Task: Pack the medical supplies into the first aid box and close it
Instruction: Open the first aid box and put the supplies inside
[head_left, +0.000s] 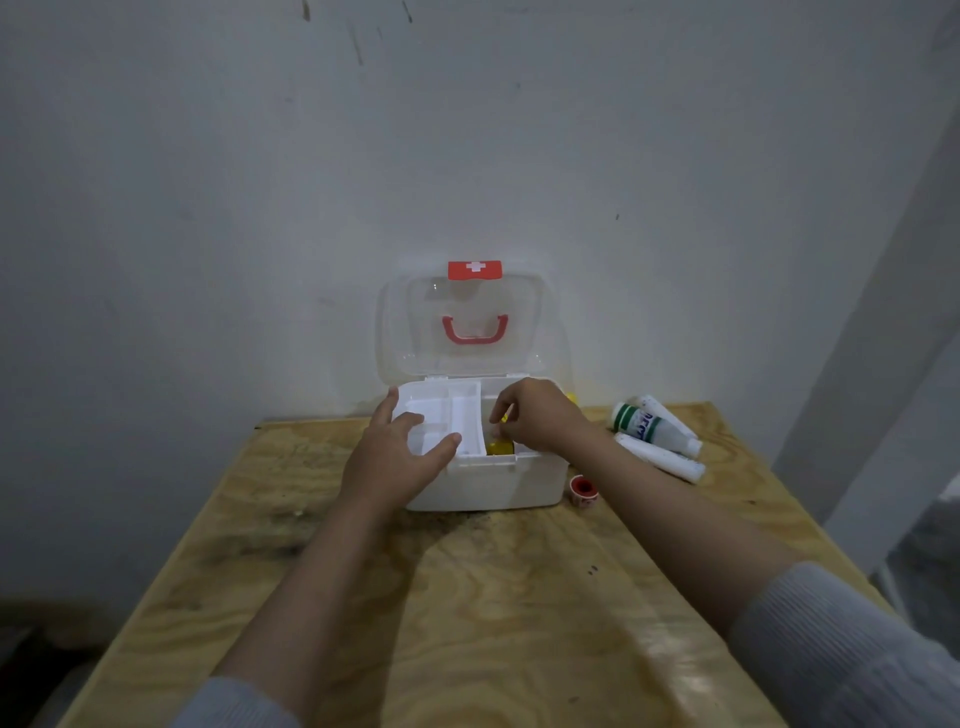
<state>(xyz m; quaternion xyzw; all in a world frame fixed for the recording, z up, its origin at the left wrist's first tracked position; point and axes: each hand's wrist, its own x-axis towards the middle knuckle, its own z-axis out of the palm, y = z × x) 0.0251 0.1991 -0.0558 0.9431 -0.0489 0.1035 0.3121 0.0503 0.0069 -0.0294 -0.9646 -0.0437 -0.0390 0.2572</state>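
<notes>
Box (488, 486) of white plastic, the first aid box, stands at the far middle of a plywood table (467, 597), close against the wall (208, 208). Its clear lid (460, 325) is raised upright behind the box, with a red handle (474, 331) showing through it and a red latch (475, 270) bearing a white cross at its top edge.

Head view, sole view. Inside the box, a white divided tray (444, 415) sits over the left part. The left hand (400, 452) lies on the tray's left end, fingers spread and wrapped loosely about its edges (thumb on the near rim); a firm grasp cannot be confirmed. The right hand (540, 415) is over the open right part of the box, fingers curled inward and pinched at a small yellow object (498, 447) lying down in the box; whether it is gripped or merely touched cannot be told.

Outside the box, to its right: three white tubes (657, 434) lie together on the table, one with green banding. Just beside the box's front right corner stands a small red-rimmed tape roll (584, 488). Both grey sleeves (841, 644) are pushed back up the forearms.
</notes>
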